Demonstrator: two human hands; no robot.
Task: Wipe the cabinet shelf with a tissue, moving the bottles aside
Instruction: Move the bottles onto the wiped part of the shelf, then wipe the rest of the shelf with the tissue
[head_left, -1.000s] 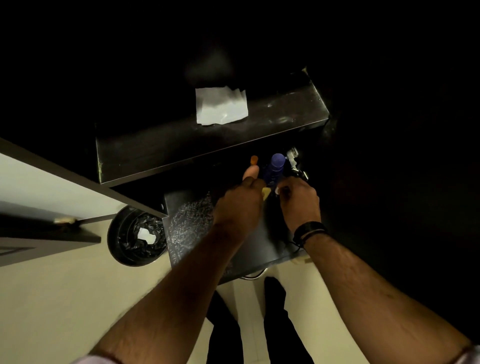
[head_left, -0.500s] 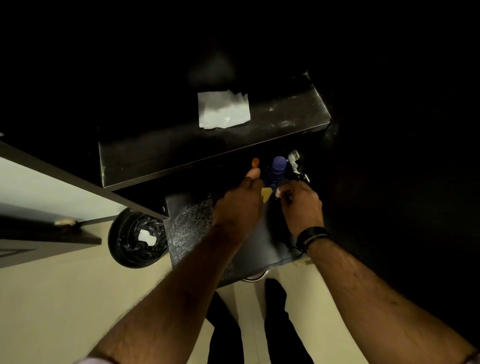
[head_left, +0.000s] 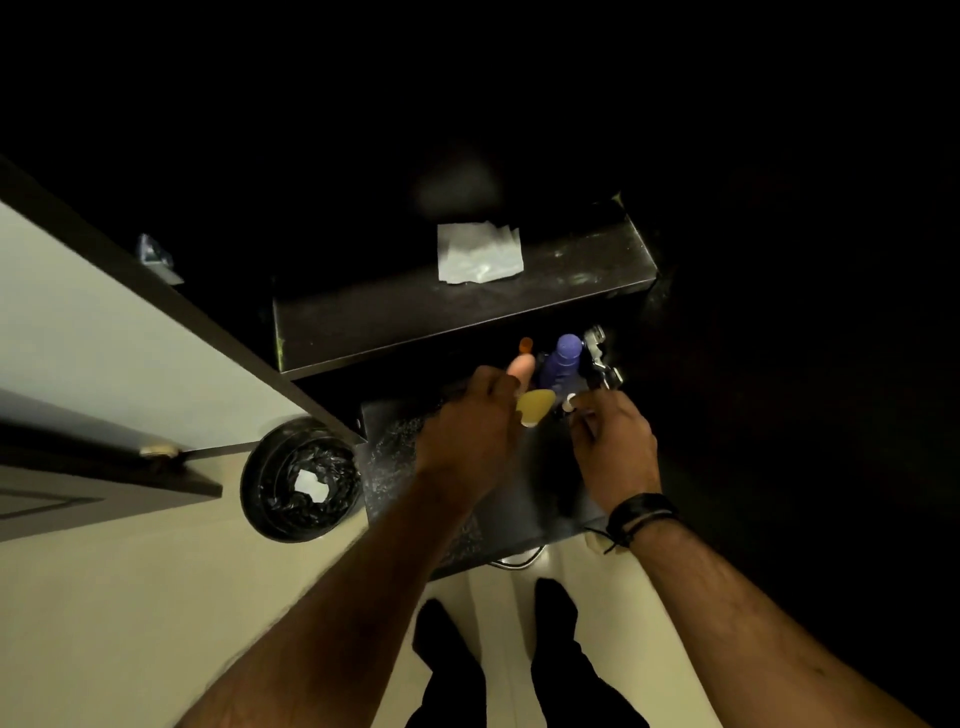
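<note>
At the far left, a pale cabinet door (head_left: 93, 332) with a dark edge is seen swung open. Below and right of it, a round black bin (head_left: 300, 480) lined with a black bag stands on the light floor (head_left: 130, 597), and a white scrap lies inside it. Above, a dark upper shelf (head_left: 415, 317) is lit faintly, and a white tissue (head_left: 479, 253) lies flat on it, apart from both hands. Beneath that shelf a lower dark surface (head_left: 540, 499) is visible, where the bottles are gathered at the back.

The left hand (head_left: 470, 426) is reached in over this surface with its fingers curled; a yellowish bottle (head_left: 535, 406) sits just beside its knuckles, but whether it is gripped cannot be told. A pink-tipped bottle (head_left: 521, 367) and an orange cap (head_left: 525, 344) are seen just behind the hand. To the right stands a blue bottle (head_left: 566, 358), and beside it a metallic hinge-like fitting (head_left: 597, 353).

The right hand (head_left: 613, 441) is curled near a small white cap (head_left: 570, 401) at the blue bottle's base; its grip cannot be made out. A black wristband (head_left: 639, 514) is worn on that wrist. 2 dark trouser legs (head_left: 561, 649) are seen at the bottom.
</note>
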